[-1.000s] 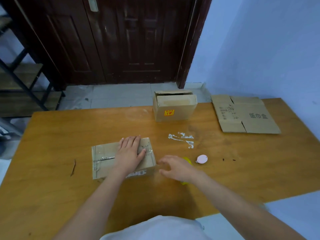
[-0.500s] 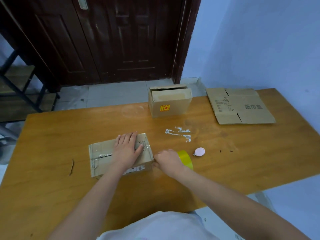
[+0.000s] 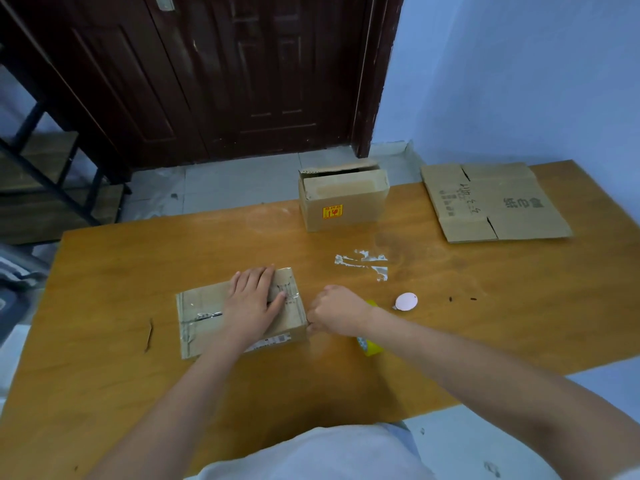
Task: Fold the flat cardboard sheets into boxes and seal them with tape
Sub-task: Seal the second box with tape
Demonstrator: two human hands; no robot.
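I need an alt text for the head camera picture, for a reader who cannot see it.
A person's left hand presses flat on a small cardboard box on a wooden table, while the right hand, curled, works at the box's right end beside a yellow tape roll. Farther back stand an open box and a flat cardboard sheet.

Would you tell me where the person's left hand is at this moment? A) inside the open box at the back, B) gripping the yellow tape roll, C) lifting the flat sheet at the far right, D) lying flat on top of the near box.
D: the left hand lies with straight fingers on top of the near box.
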